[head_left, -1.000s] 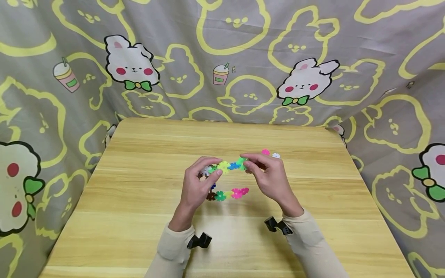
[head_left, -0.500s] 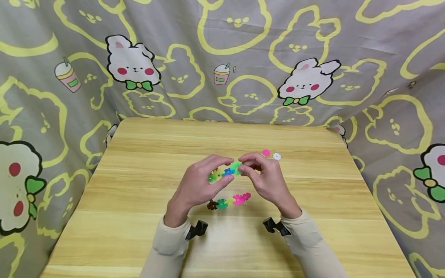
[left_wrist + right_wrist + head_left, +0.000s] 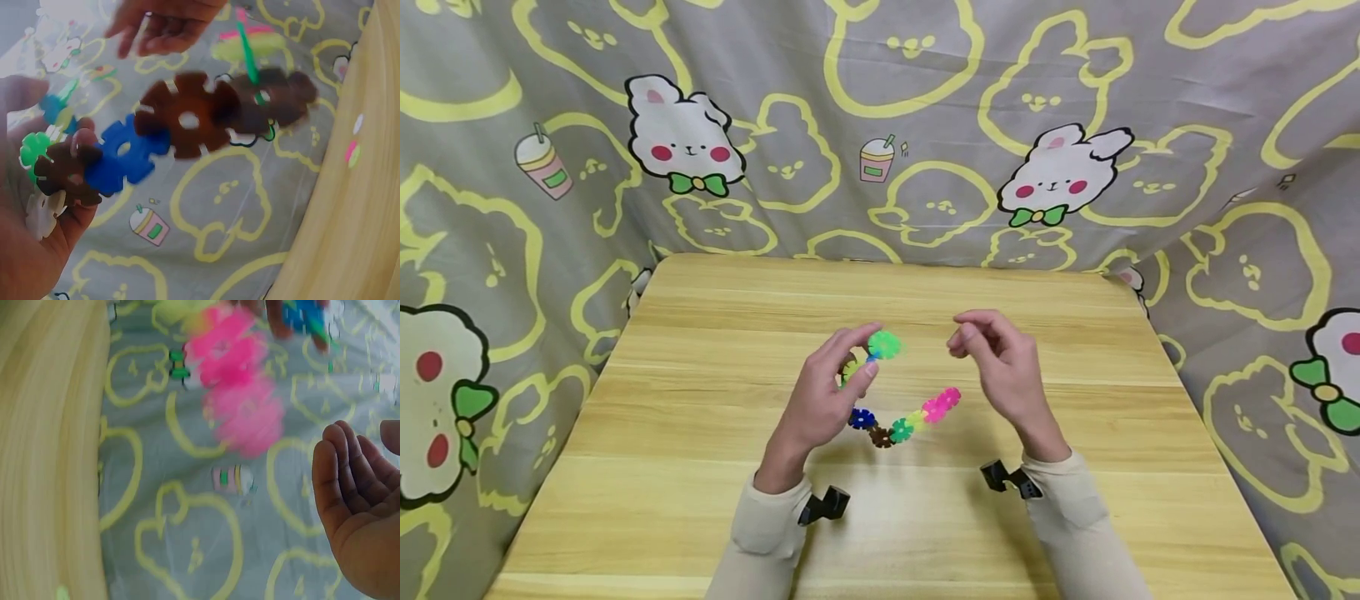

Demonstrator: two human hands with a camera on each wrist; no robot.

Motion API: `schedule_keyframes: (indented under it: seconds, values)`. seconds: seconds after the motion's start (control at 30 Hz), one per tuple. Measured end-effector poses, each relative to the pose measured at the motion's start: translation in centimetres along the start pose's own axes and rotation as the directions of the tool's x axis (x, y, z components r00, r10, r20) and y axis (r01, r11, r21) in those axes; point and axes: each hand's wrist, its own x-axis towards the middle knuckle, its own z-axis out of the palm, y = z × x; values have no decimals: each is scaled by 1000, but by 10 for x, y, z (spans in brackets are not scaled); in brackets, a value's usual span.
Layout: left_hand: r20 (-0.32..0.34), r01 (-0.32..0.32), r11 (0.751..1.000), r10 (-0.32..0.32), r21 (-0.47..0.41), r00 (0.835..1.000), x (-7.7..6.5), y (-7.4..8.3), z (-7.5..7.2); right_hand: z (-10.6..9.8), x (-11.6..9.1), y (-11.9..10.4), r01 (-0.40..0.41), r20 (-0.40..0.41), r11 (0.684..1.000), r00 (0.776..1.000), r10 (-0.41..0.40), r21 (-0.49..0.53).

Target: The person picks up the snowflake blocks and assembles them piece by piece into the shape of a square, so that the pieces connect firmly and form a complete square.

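Pulled away from the chain [image 3: 901, 430] since half a second ago, with right hand [image 3: 1003, 367] now well apart from its green end [image 3: 884, 345]; swung higher and farther right, too, at the pink end [image 3: 951, 398]. Pinches chain between thumb and fingers of left hand [image 3: 820, 400], close to the blue piece [image 3: 873, 357] next to the green one, holding it up over the table [image 3: 925, 525]. Holds nothing in right hand, with fingers loosely curled and thumb near the fingertips. Curves from green and blue to a yellow piece [image 3: 850, 369], passes out of sight at left hand, then emerges below through a dark blue piece [image 3: 862, 418], a brown piece [image 3: 882, 437], another green, another yellow and two pinks, ending between both hands. Seen in left wrist view, runs out from left palm in brown, blue and brown, blurred toward the far end. Also loose on the table there: a white piece [image 3: 358, 124] and a pink piece [image 3: 350, 152]. Worn at both wrists: black cameras [image 3: 823, 505]. Hung around the table: a gray curtain [image 3: 925, 92] printed with rabbits and yellow outlines.
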Motion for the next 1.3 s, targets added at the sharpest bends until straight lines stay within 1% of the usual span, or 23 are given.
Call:
schedule_keyframes:
  seconds: [0.1,0.2,0.33,0.4,0.47,0.53,0.63,0.73,0.77,0.93,1.07,1.17,1.23,1.3]
  values:
    - [-32,24,998,-26,-66,999,-2,-1,0,-12,5,16,-115,-65,993,991,115,6]
    - [-58,49,992,-57,-120,997,-4,-2,0,-23,10,38,-245,-113,969,964,241,-22]
    - [-116,72,980,-94,-183,989,-5,-2,1,-31,16,72,-393,-135,914,916,379,-101]
    - [-159,70,976,-104,-206,982,-4,-3,2,-34,18,90,-441,-135,884,896,424,-155]
    - [-199,62,972,-108,-227,974,-4,-3,2,-35,19,109,-465,-133,853,885,446,-236]
    - [-232,60,968,-119,-246,965,-3,-3,2,-37,19,126,-465,-122,822,884,451,-329]
    - [-254,52,960,-125,-276,959,-2,-4,2,-39,17,148,-443,-87,769,885,458,-460]
    - [-267,39,951,-125,-305,956,-1,-6,3,-38,16,163,-409,-41,742,887,459,-531]
    - [-271,31,948,-122,-316,955,0,-6,3,-37,16,165,-404,-29,733,884,466,-547]
    - [-273,18,926,-129,-377,953,1,-6,6,-30,16,172,-382,12,692,871,492,-613]
    - [-255,22,908,-141,-419,957,0,-5,8,-23,18,171,-336,68,659,859,507,-673]
    - [-244,33,904,-150,-426,958,0,-4,9,-19,18,170,-301,114,628,839,532,-718]
    - [-238,43,907,-155,-418,959,0,-3,10,-18,17,170,-279,142,606,821,553,-745]
    - [-234,52,912,-159,-408,959,0,-2,11,-17,17,170,-264,156,588,809,566,-765]
